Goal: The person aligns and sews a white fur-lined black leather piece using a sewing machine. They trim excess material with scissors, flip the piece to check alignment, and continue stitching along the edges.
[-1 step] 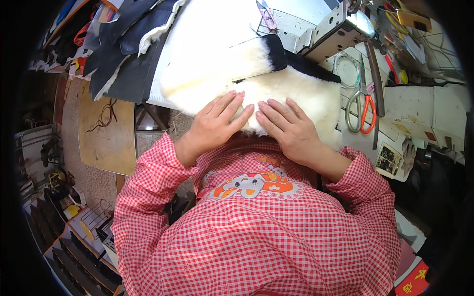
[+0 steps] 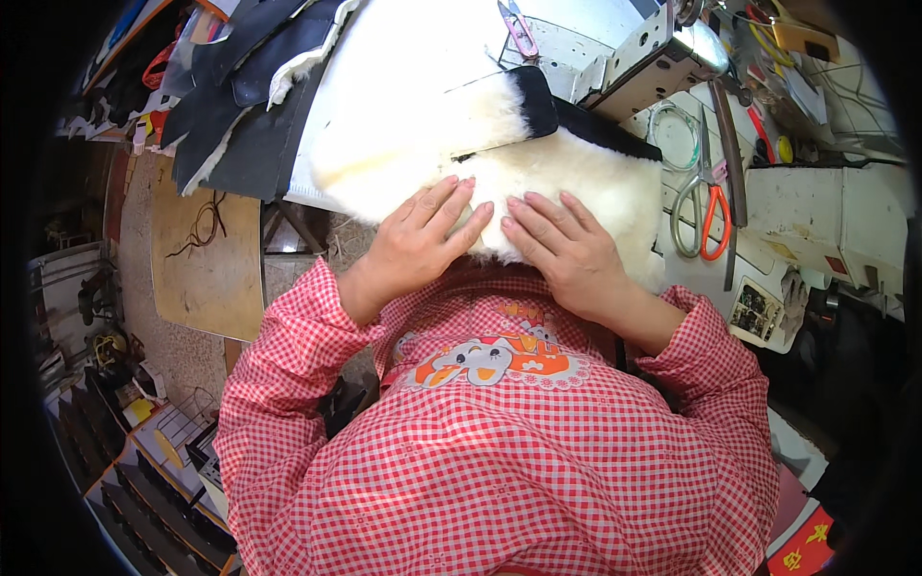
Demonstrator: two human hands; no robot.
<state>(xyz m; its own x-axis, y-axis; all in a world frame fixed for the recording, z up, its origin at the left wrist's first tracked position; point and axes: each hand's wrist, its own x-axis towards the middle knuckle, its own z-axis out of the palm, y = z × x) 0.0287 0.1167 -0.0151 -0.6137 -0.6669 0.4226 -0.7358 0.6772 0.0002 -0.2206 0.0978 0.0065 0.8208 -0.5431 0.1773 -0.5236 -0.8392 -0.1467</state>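
Where the two hands meet, the left hand (image 2: 415, 248) and the right hand (image 2: 569, 254) are laid flat, palms down, side by side on a piece of white fleece (image 2: 567, 187), with fingers stretched out and only slightly spread, pinching nothing. The fleece is seen under and beyond the fingertips, its black edge (image 2: 538, 101) lying farther out. Scissors (image 2: 706, 202) with orange handles are shown well right of the right fingers.

Bright, even daylight; white fleece (image 2: 538, 182) near overexposed at upper centre. Soft shadows only. Sharp centre focus. Strong fisheye bending and black vignette at frame rim.
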